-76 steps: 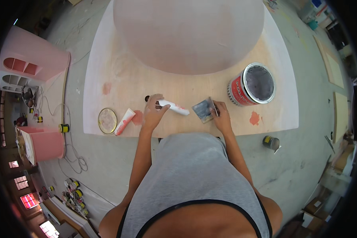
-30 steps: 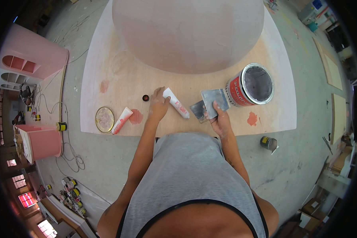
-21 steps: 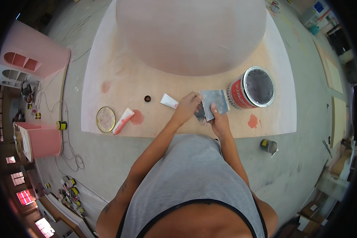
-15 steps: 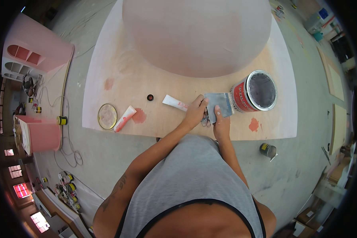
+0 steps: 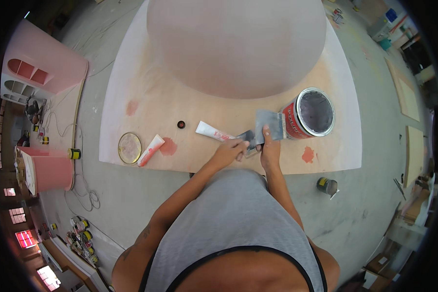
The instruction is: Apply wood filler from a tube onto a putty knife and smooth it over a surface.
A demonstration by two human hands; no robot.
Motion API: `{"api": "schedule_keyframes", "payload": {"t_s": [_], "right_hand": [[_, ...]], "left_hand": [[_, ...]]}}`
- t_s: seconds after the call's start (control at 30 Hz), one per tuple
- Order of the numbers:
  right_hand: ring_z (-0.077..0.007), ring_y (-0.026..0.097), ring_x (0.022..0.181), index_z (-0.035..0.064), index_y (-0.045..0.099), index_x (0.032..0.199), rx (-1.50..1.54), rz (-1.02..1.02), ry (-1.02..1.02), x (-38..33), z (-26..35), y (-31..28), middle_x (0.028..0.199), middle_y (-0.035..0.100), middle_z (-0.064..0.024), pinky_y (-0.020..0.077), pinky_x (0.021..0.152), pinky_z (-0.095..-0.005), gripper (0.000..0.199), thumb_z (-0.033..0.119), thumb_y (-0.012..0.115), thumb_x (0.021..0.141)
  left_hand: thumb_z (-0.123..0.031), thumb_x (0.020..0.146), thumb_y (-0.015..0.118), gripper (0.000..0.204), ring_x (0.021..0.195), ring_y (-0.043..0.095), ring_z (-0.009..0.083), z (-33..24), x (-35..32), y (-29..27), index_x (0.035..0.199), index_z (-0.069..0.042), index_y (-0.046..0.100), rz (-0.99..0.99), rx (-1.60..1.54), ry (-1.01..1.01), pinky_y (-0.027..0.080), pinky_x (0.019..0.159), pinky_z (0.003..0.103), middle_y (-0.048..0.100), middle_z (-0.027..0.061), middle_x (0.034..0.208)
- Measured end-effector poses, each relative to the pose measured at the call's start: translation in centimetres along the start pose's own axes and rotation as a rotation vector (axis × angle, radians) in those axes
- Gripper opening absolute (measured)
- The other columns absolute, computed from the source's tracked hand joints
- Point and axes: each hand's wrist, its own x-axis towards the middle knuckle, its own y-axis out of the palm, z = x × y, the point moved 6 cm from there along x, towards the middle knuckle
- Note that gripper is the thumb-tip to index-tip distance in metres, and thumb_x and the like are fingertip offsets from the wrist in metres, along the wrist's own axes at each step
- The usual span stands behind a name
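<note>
While our left hand (image 5: 227,152) squeezes a white tube (image 5: 214,132) between pinching fingers, our right hand (image 5: 269,146) grips a putty knife (image 5: 269,124) flat on the tabletop (image 5: 146,112) beside the open can (image 5: 310,113), catching hardener.

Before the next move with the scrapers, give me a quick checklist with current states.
1. Right hand grips the wide grey metal scraper: ok.
2. Left hand on the small dark putty knife beside that scraper: ok.
3. Open red round can, lid off, close to the right hand: ok.
4. White squeeze tube lying on the pale plywood board, beside the left hand: ok.
5. Tube's small dark cap off, lying apart: not ok.
6. Filler on the blades: cannot tell.
</note>
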Motion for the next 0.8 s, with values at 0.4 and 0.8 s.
{"api": "schedule_keyframes", "payload": {"t_s": [0.4, 0.8], "right_hand": [[-0.0064, 0.046, 0.050, 0.0052, 0.060, 0.103, -0.269, 0.323, 0.058, -2.7, -0.7, 4.5, 0.071, 0.057, 0.0003, 0.0319, 0.041, -0.0232, 0.034, 0.039, 0.060, 0.100], [-0.0057, 0.047, 0.054, 0.0083, 0.060, 0.102, -0.098, 0.055, -0.056, -1.2, 0.2, 2.8, 0.073, 0.056, 0.0028, 0.0322, 0.043, -0.0227, 0.030, 0.039, 0.062, 0.100]], "left_hand": [[-0.028, 0.105, 0.051, 0.026, 0.054, 0.057, 0.0122, 0.3, 1.4, -3.0, 0.091, -0.005, 0.050, -0.379, -0.242, 0.049, 0.049, 0.051, 0.028, 0.058, 0.0036, 0.069], [-0.038, 0.105, 0.049, 0.033, 0.063, 0.061, 0.0117, 1.5, 0.0, -1.3, 0.100, -0.006, 0.052, -0.188, -0.267, -0.053, 0.050, 0.055, 0.026, 0.060, 0.0037, 0.076]]}}
